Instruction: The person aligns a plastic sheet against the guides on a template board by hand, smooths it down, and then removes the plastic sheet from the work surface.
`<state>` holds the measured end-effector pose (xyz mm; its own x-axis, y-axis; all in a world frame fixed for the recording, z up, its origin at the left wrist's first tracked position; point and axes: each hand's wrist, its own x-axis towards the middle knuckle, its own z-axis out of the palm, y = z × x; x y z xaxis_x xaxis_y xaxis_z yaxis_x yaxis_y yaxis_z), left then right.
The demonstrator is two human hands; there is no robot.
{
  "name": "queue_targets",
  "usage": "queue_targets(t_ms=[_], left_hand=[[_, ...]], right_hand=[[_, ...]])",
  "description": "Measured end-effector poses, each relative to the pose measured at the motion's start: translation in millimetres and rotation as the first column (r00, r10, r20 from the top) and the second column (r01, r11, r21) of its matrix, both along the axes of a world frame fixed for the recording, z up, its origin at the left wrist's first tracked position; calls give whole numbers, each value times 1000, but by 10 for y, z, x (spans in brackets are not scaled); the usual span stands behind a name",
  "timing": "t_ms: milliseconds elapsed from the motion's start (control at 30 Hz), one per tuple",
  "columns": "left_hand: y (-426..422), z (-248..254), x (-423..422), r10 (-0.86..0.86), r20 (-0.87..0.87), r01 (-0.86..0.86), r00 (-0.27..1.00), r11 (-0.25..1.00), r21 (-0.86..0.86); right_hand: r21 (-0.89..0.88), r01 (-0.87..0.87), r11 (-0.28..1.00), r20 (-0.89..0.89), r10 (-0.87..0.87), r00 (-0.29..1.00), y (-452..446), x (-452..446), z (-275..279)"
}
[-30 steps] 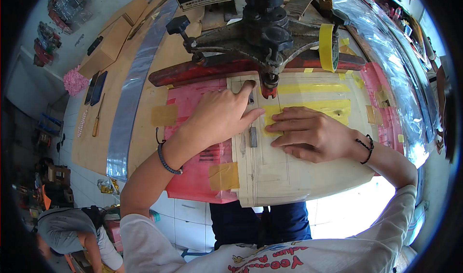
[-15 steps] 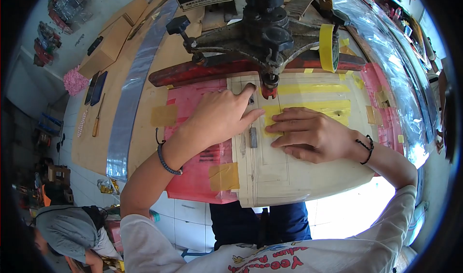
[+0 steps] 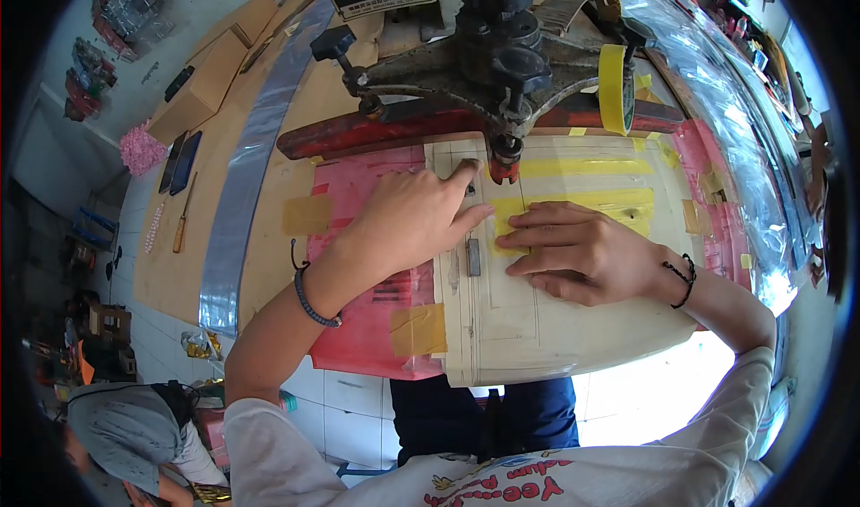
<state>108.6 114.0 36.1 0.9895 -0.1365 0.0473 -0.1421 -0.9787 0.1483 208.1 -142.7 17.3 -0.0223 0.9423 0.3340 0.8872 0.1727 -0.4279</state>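
A pale board (image 3: 573, 341) marked with pencil lines lies in front of me, with strips of yellow tape (image 3: 587, 167) across it. My left hand (image 3: 408, 216) rests at the board's left part, thumb and index finger spread apart. Its index fingertip touches the board beside a small dark piece (image 3: 470, 187), partly hidden by the hand. Below the thumb, a small grey rectangular block (image 3: 474, 258) lies on the board. My right hand (image 3: 578, 252) is laid flat over the yellow tape, fingers stretched toward the left. Just beyond both hands stands a machine's red-tipped foot (image 3: 503, 171).
A black machine head (image 3: 502, 50) with knobs and a red bar (image 3: 385, 128) spans the far side. A yellow tape roll (image 3: 612, 90) hangs on it. Pink sheet (image 3: 358, 337) lies left of the board; a phone (image 3: 184, 162) and screwdriver (image 3: 182, 225) lie farther left. A person (image 3: 130, 431) is at lower left.
The whole view has shifted very slightly. Both hands keep their places and poses on the board.
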Motion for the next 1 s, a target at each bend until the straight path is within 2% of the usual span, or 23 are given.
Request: queue_targets(t_ms=[267,433,633,1000], left_hand=[[-18,7,-11,12,12,-12,1000,1000,19],[-24,-9,-20,-10,57,8,998,1000,24],[-20,-1,-25,6,20,-6,1000,1000,20],[-19,-2,-23,-9,51,4,999,996,87]], right_hand=[[18,9,1000,6,-9,1000,8,-14,22],[-6,-5,1000,-49,5,999,-5,25,-13],[7,-2,1000,-51,2,999,20,16,28],[15,-5,1000,-37,6,999,17,28,8]])
